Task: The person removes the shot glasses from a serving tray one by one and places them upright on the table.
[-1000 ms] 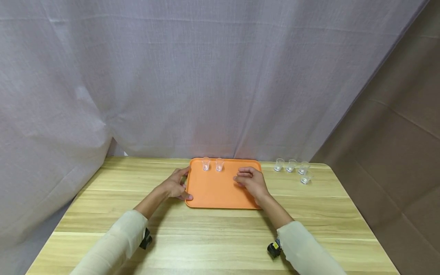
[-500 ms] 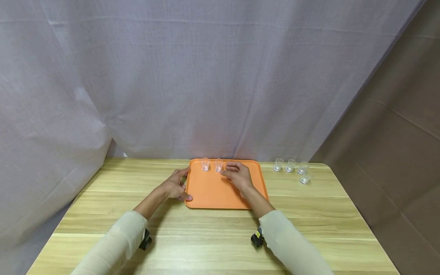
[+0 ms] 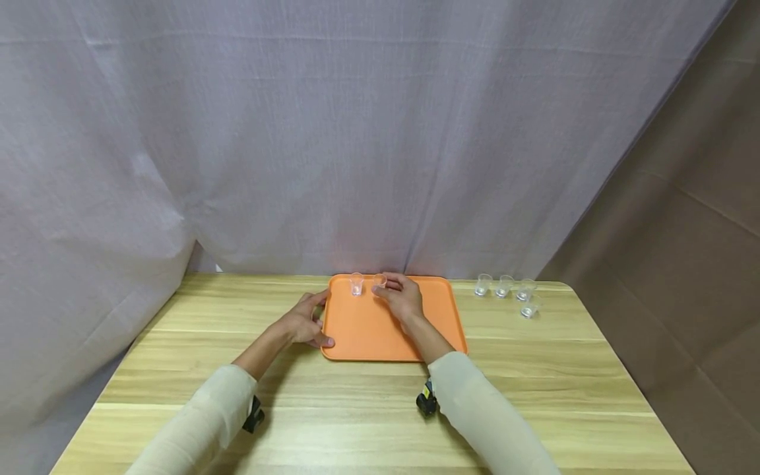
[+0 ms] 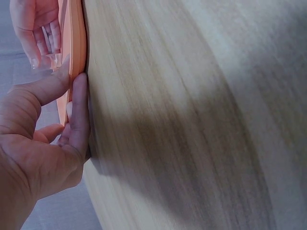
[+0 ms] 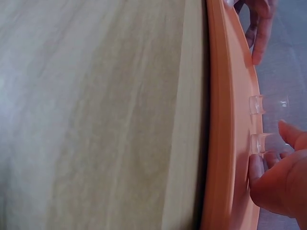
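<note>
An orange tray lies at the back of the wooden table. My left hand holds its left edge; in the left wrist view the thumb rests on the rim and fingers reach underneath. Two small clear shot glasses stand upright along the tray's far side. The left one is untouched. Around the right one my right hand pinches, thumb on its near left side and fingers on the far right, partly hiding it.
To the tray's right, several more clear shot glasses stand on the table: a short row and one glass just in front of its right end. A grey curtain hangs directly behind the table.
My right hand has moved left and away from me across the tray and closed around the right-hand shot glass. The left hand has stayed on the tray's edge.
</note>
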`<state>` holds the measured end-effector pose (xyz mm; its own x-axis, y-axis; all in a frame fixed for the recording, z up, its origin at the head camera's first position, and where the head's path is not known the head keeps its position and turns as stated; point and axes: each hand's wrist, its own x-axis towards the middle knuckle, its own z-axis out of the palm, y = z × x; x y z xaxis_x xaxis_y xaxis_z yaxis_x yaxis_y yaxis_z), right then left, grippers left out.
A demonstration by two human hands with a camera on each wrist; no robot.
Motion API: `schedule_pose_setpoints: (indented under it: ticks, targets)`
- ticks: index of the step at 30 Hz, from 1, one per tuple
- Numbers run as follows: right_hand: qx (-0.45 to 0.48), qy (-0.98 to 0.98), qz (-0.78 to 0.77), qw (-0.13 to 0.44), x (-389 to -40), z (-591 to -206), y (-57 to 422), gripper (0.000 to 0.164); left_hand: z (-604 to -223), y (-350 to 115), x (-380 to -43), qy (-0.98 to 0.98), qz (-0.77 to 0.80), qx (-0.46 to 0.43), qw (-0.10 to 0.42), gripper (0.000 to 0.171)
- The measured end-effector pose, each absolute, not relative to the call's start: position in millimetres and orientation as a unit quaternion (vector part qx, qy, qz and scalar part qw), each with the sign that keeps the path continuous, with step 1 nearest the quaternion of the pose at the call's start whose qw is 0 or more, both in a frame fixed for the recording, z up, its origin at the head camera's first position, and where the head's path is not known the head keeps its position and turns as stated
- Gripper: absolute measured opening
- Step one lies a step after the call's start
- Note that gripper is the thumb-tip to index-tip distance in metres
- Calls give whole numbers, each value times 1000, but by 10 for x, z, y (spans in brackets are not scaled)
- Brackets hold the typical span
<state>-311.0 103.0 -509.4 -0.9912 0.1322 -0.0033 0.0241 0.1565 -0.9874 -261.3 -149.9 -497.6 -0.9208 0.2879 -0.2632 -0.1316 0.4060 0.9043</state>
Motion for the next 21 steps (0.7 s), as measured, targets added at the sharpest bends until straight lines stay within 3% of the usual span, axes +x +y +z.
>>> schedule_pose_setpoints:
  ticks: [9, 21]
  targets:
    - [-54, -751, 658, 31, -3032, -5090, 1100, 35, -4985, -1495, -2616, 819, 536, 53, 198, 131]
    - [-39, -761, 648, 7, -2849, -5057, 1319, 42, -4963, -1505, -2618, 820, 534, 52, 199, 132]
